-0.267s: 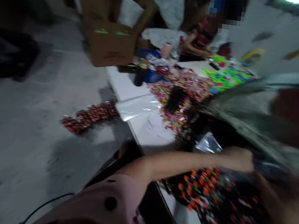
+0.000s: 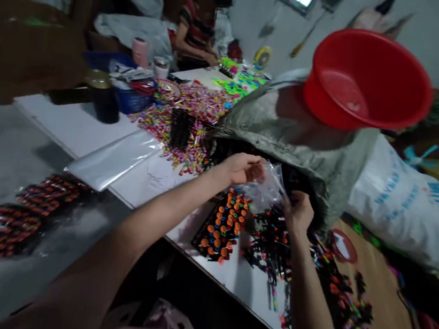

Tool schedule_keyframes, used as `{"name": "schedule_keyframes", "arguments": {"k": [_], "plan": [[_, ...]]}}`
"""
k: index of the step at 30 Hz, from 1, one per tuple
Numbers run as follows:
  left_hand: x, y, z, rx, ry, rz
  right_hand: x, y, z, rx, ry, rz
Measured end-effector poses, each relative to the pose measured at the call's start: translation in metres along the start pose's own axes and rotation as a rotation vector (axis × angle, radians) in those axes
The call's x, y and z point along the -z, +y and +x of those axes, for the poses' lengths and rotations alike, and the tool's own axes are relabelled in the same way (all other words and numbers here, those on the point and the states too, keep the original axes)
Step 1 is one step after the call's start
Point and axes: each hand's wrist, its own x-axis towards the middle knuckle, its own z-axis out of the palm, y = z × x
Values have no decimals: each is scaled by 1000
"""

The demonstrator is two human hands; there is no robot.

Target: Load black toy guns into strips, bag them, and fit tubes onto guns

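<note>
A clear plastic bag (image 2: 267, 189) is stretched between my two hands above the table. My left hand (image 2: 244, 169) has its fingers curled at the bag's left side, and my right hand (image 2: 298, 210) pinches its right edge. Below the bag lies a block of small pieces with orange round tops (image 2: 224, 224) in rows. Beside it, under my right hand, is a loose pile of dark pieces (image 2: 270, 241) with coloured bits. A grey-green sack (image 2: 288, 136) gapes open just behind my hands.
A red basin (image 2: 368, 81) rests on the sack. Flat clear bags (image 2: 115, 159), pink and yellow pieces (image 2: 199, 102) and a blue basket (image 2: 133, 96) are on the white table. Filled packs (image 2: 14, 218) lie at lower left. A person (image 2: 196, 32) sits at the back.
The view has swung to the right, bringing the red basin and white sack into sight. My hands are now apart, with the bag spread between them.
</note>
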Motion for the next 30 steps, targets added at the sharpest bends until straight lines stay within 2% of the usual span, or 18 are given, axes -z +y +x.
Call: {"name": "schedule_keyframes", "arguments": {"k": [2, 5, 6, 8, 11, 13, 15, 17, 20, 23, 26, 30], "plan": [[10, 7, -6, -98, -67, 326, 9, 15, 14, -48, 82, 272], [27, 20, -3, -343, -146, 1119, 19, 18, 39, -128, 157, 675], [33, 22, 2, -403, -121, 1343, 18, 14, 44, -150, 144, 773], [44, 22, 12, -369, 27, 1606, 7, -1, 40, -180, 53, 873], [59, 2, 16, -85, 238, 1649, -27, -21, 4, -248, -117, 848], [66, -17, 5, 22, 260, 1626, -45, -25, -29, -280, -178, 804], [69, -36, -18, 70, 271, 1596, -52, -23, -64, -303, -212, 791], [67, -52, -50, 19, 342, 1518, -49, -20, -97, -297, -196, 760], [62, -73, -103, -166, 478, 1361, -40, -18, -147, -186, -110, 616], [62, -95, -142, -185, 487, 1309, -45, -19, -186, -44, -70, 510], [68, -110, -146, -192, 441, 1345, -63, -19, -196, -64, -68, 492], [80, -115, -112, -179, 454, 1425, -84, -17, -170, -157, -120, 484]]}}
